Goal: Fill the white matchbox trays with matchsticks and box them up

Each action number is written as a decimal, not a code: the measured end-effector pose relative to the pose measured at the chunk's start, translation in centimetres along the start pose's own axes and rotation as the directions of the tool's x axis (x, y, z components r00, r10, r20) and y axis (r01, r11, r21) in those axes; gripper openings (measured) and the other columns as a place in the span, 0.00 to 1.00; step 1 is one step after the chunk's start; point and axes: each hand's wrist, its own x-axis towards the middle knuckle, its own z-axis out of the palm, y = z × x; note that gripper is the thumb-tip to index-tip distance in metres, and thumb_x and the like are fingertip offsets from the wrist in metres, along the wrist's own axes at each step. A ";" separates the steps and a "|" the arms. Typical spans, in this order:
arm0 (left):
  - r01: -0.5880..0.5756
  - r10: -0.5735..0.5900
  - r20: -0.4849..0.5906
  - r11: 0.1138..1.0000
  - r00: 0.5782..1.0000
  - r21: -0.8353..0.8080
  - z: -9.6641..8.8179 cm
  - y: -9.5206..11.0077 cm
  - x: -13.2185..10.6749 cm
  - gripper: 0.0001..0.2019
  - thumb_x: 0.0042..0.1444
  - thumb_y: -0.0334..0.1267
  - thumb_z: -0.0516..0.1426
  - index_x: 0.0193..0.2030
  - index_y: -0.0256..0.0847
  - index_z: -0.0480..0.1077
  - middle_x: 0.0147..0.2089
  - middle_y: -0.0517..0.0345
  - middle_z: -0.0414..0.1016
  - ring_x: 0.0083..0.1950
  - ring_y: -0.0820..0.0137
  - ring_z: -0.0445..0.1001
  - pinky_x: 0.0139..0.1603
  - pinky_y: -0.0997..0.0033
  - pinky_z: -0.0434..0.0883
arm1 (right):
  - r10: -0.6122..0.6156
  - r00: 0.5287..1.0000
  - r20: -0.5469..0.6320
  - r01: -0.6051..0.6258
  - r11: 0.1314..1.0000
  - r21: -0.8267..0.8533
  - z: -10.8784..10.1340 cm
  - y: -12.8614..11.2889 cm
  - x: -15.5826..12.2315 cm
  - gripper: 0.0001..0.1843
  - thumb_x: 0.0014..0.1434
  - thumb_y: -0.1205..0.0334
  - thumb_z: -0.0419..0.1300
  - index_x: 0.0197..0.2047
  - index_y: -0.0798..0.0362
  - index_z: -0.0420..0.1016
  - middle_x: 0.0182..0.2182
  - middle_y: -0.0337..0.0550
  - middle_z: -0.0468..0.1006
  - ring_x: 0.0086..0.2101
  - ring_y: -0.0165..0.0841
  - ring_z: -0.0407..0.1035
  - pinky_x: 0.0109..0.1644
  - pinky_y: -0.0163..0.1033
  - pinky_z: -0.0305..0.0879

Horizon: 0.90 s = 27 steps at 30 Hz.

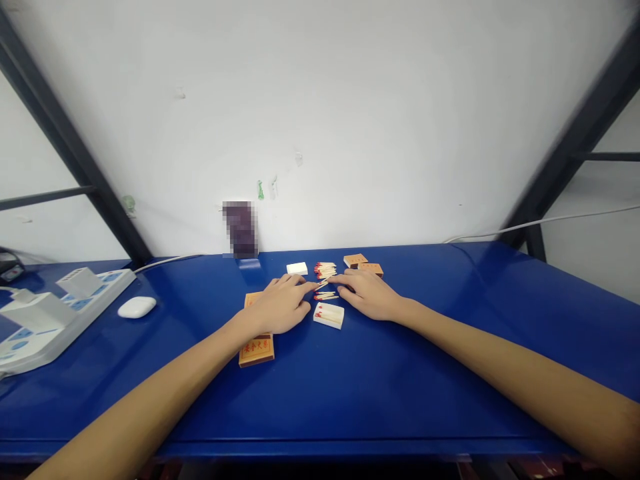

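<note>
Both my hands rest on a blue table point(400, 373) around a scatter of red-tipped matches point(326, 272). My left hand point(281, 303) is curled, its fingertips pinching at matches near the middle of the pile. My right hand point(367, 292) lies beside it with fingers closed toward the same matches. An open white match tray point(329, 315) with matches in it sits just in front of the two hands. An orange matchbox sleeve point(257, 350) lies under my left wrist.
A white tray point(297, 268) and two orange matchboxes point(363, 264) lie behind the pile. At the left stand a white power strip with plugs point(50, 313) and a white earbud case point(137, 307). A dark blurred object point(241, 230) leans on the wall.
</note>
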 end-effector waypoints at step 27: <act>0.004 -0.004 0.021 1.000 1.000 -0.022 -0.1 -0.1 0.0 0.24 0.64 0.38 0.46 0.66 0.49 0.62 0.62 0.51 0.65 0.61 0.55 0.62 0.60 0.50 0.63 | -0.029 0.999 -0.013 0.030 0.999 0.023 0.1 0.3 0.0 0.19 0.66 0.65 0.48 0.55 0.51 0.74 0.38 0.47 0.75 0.38 0.37 0.69 0.42 0.40 0.60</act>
